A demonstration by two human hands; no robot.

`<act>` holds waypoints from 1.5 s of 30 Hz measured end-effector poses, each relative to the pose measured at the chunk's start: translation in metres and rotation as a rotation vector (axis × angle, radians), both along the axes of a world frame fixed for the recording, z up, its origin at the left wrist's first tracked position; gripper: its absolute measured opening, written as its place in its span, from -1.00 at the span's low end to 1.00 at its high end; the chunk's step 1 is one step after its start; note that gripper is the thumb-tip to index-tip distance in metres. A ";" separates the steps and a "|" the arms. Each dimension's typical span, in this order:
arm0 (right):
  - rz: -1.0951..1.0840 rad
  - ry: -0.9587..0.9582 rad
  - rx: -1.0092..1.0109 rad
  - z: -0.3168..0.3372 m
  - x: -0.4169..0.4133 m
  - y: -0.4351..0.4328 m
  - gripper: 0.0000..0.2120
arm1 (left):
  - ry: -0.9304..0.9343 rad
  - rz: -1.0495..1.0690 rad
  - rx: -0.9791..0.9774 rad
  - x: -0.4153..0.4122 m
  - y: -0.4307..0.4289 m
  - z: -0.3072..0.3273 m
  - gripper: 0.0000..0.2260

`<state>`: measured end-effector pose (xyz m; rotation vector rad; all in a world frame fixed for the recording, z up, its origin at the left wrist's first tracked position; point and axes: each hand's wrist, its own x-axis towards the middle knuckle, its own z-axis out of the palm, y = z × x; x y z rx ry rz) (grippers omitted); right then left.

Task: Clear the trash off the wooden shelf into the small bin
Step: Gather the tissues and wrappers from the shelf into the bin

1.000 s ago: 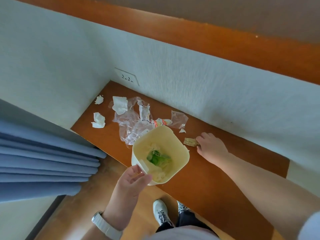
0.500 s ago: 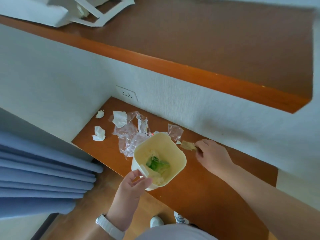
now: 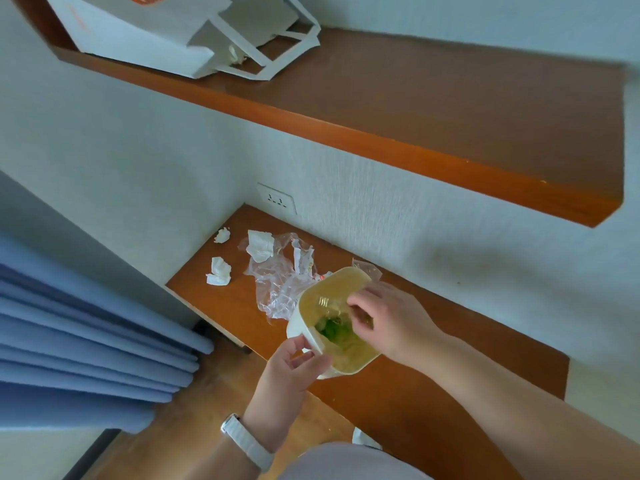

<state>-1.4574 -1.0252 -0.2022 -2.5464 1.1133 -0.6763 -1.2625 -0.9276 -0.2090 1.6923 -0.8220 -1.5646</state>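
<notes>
A person's left hand point(image 3: 291, 368) grips the near rim of a small cream bin point(image 3: 295, 322), holding it over the front edge of the lower wooden shelf point(image 3: 433, 393). The right hand point(image 3: 388, 320) hangs over the bin's mouth, fingers loosely curled, with a yellowish wrapper scrap point(image 3: 323, 301) just beside its fingertips; contact is unclear. Crumpled tissues point(image 3: 219, 271) and a clear plastic wrapper point(image 3: 280, 282) lie on the shelf behind the bin.

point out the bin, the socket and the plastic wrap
bin point(image 3: 341, 282), head view, bare inner far wall
socket point(image 3: 277, 199), head view, middle of its plate
plastic wrap point(image 3: 277, 285), head view, crumpled clear middle
</notes>
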 end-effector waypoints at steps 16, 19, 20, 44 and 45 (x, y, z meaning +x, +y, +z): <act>-0.050 0.072 0.160 -0.002 -0.019 -0.009 -0.51 | 0.020 0.109 -0.007 0.028 0.014 -0.016 -0.73; -0.075 0.171 0.152 -0.022 -0.032 -0.014 -0.51 | 0.039 0.135 -0.012 0.034 0.016 -0.019 -0.74; -0.077 0.213 0.152 -0.033 -0.034 -0.015 -0.51 | 0.041 0.145 -0.017 0.036 0.017 -0.019 -0.74; -0.083 0.519 0.363 -0.187 -0.041 -0.027 -0.82 | 0.048 0.306 -0.057 0.030 0.047 -0.029 -0.51; -0.094 0.515 0.369 -0.187 -0.041 -0.027 -0.84 | 0.048 0.305 -0.054 0.029 0.047 -0.029 -0.50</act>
